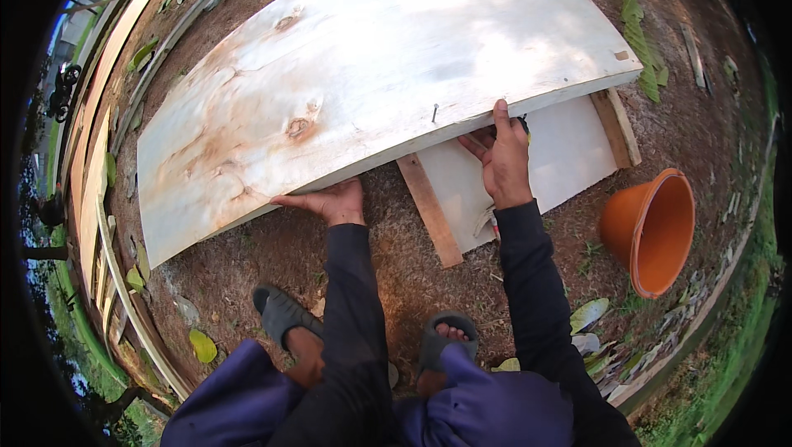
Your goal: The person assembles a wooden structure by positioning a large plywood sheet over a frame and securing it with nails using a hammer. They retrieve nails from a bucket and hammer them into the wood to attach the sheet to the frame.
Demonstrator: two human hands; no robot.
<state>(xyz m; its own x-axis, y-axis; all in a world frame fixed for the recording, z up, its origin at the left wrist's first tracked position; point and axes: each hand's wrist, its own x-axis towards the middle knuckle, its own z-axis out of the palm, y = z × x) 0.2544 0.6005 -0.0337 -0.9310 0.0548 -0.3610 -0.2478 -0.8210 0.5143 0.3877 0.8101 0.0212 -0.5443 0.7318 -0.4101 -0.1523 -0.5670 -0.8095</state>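
Note:
A large pale plywood panel (pixel 396 59) with brown stains and knots fills the upper middle. My left hand (pixel 328 202) grips its near edge left of centre, thumb along the edge and fingers hidden underneath. Farther right, my right hand (pixel 502 158) holds the same edge, thumb on top and fingers below. A nail (pixel 435 113) stands up from the panel close to that edge. Under the panel's right part lies a white board (pixel 569 150) with wooden battens (pixel 431 212) across it. Something dark and yellow shows partly behind my right hand.
An orange bucket (pixel 664 232) lies tipped on the soil at the right. Long timber strips (pixel 103 117) lie along the left side. Leaves (pixel 202 346) are scattered about, and my sandalled feet (pixel 289 315) stand close to the panel.

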